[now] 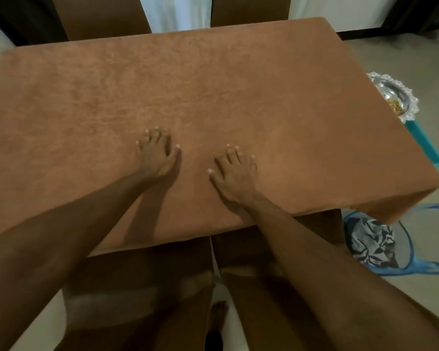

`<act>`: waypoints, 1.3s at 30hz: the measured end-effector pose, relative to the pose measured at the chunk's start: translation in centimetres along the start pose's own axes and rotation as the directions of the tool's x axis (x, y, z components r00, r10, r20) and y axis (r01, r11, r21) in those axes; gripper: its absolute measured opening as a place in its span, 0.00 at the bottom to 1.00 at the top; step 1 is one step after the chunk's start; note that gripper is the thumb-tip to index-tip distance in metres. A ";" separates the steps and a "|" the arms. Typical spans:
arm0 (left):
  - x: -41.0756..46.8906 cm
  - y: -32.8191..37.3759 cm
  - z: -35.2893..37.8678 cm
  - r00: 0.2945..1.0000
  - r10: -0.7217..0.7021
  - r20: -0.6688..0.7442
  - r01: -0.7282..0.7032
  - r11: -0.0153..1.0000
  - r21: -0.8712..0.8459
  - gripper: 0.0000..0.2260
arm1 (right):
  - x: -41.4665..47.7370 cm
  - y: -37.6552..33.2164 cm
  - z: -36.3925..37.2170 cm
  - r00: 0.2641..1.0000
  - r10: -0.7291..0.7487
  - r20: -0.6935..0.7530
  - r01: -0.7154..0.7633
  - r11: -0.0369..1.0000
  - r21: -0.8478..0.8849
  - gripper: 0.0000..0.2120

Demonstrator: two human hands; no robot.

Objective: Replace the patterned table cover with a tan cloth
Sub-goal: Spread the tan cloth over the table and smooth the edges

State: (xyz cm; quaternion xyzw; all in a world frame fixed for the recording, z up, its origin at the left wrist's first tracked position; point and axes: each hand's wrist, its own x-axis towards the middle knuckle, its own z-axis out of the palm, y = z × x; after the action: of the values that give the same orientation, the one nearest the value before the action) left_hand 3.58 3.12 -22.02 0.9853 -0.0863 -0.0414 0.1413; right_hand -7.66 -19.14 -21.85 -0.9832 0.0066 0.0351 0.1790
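A tan cloth [238,84] lies spread over the whole table, hanging over the near edge and the right corner. My left hand [157,153] rests flat on it near the middle, fingers spread. My right hand [232,173] lies flat on the cloth just to the right, fingers also apart. Neither hand holds anything. The black-and-white patterned cover [368,241] sits bundled in a blue mesh basket [413,264] on the floor to the right of the table.
A silver tray [395,97] with a teal object [423,143] beside it sits on the floor past the table's right edge. Brown-covered chairs [137,274] stand at the near side and another chair [99,16] at the far side.
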 end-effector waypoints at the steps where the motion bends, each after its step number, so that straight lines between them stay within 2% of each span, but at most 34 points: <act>1: 1.9 0.1 0.2 0.999 -0.036 0.012 0.036 0.999 0.011 0.30 | 0.9 1.5 -0.2 1.000 0.007 -0.010 -0.008 1.000 -0.009 0.26; 4: 5.8 0.5 0.7 0.994 -0.087 0.067 0.082 0.995 0.064 0.31 | 1.5 5.6 -0.7 0.997 0.062 -0.037 -0.063 0.997 -0.035 0.28; 7: 7.8 2.9 1.8 0.991 -0.123 0.049 0.120 0.991 0.058 0.32 | 1.2 8.8 -1.4 0.994 0.097 -0.046 -0.100 0.994 -0.050 0.30; 10: 7.7 7.5 3.2 0.996 -0.073 0.045 0.070 0.995 0.065 0.32 | 0.9 11.0 -2.5 0.992 0.111 -0.053 -0.114 0.992 -0.058 0.30; 13: 5.6 13.9 5.0 0.998 -0.004 0.068 0.000 0.998 0.062 0.33 | 0.4 14.5 -3.6 0.984 0.153 -0.087 -0.157 0.987 -0.039 0.28; 18: 1.4 26.7 8.6 0.978 0.167 0.126 -0.176 0.982 0.068 0.34 | -0.6 24.3 -6.7 0.961 0.237 -0.145 -0.244 0.969 -0.033 0.28; 25: -3.5 44.4 13.9 0.974 0.172 0.145 -0.186 0.978 0.092 0.32 | -5.0 40.3 -12.7 0.947 0.280 -0.159 -0.282 0.959 0.014 0.30; 28: -5.9 50.4 16.1 0.980 0.158 0.122 -0.170 0.981 0.097 0.31 | -7.3 44.7 -13.7 0.959 0.249 -0.137 -0.253 0.967 -0.012 0.32; 32: -7.1 56.9 18.1 0.961 0.231 0.150 -0.250 0.961 0.119 0.28 | -8.6 48.8 -14.8 0.966 0.252 -0.054 -0.249 0.967 0.046 0.32; 35: -7.0 57.9 18.1 0.971 0.228 0.077 -0.224 0.973 -0.052 0.27 | -7.9 49.4 -15.8 0.979 0.184 -0.083 -0.176 0.980 0.093 0.30; 37: -6.2 57.2 17.6 0.990 0.135 -0.035 -0.139 0.964 -0.225 0.26 | -6.7 49.0 -16.6 0.989 0.099 -0.114 -0.084 0.988 0.130 0.28; 39: -4.8 56.0 17.1 0.993 0.040 -0.111 -0.070 0.959 -0.275 0.27 | -4.6 48.5 -17.2 0.993 -0.028 -0.112 0.044 0.989 0.141 0.27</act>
State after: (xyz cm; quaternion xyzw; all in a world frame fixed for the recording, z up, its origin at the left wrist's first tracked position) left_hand -11.78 -53.57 -22.11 0.9537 -0.0995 0.0025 0.2838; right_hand -12.38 -70.58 -22.46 -0.9682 0.0011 -0.0230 0.2493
